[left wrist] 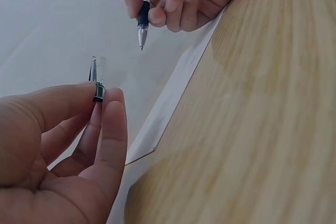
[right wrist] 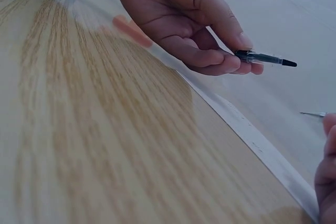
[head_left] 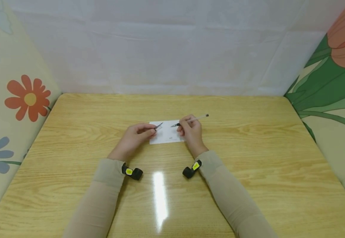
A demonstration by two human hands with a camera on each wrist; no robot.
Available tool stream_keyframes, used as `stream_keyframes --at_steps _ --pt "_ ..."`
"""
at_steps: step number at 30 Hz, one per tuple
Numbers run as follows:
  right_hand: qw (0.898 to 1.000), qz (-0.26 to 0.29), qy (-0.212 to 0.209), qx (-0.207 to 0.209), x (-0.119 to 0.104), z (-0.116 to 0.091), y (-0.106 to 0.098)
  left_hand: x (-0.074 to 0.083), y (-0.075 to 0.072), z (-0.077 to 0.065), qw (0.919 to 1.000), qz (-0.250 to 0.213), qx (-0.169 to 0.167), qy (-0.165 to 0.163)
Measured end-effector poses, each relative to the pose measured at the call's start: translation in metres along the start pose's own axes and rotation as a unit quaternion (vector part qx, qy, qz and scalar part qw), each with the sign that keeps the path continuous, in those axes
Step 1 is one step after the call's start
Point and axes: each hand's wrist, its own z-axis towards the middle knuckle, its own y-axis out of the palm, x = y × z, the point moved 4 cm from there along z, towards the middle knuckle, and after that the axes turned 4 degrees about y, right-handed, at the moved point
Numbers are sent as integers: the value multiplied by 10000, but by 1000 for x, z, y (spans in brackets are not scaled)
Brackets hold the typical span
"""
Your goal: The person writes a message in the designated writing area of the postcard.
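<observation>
A clear pen cap (left wrist: 98,69) with a dark clip is pinched between the thumb and fingers of my left hand (head_left: 135,138), above the left part of a white card (head_left: 167,135). My right hand (head_left: 192,132) grips a gel pen (head_left: 198,118) with a clear barrel and black grip, held over the card's right side. Bare and silver, the pen's tip (left wrist: 142,40) points towards the left hand, with a gap between it and the cap. In the right wrist view, the cap (right wrist: 268,59) shows sideways, and only the pen's tip (right wrist: 312,114) and some fingers appear at the right edge.
Small dark marks (head_left: 170,138) are printed or written on the card, which lies on a wood-grain table (head_left: 249,185). A white cloth (head_left: 172,49) hangs behind the table, and flower-patterned panels (head_left: 338,109) flank it. Black wrist cameras (head_left: 137,174) sit at both cuffs.
</observation>
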Motion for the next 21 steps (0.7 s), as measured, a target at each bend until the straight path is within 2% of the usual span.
stream_keyframes --at_steps 6,21 --pt "9999 134 -75 -8 -1 0 1 -2 2 1 10000 -9 26 -67" --pt "9985 324 -36 -430 -2 -2 4 0 10 -1 9999 36 -34 -87"
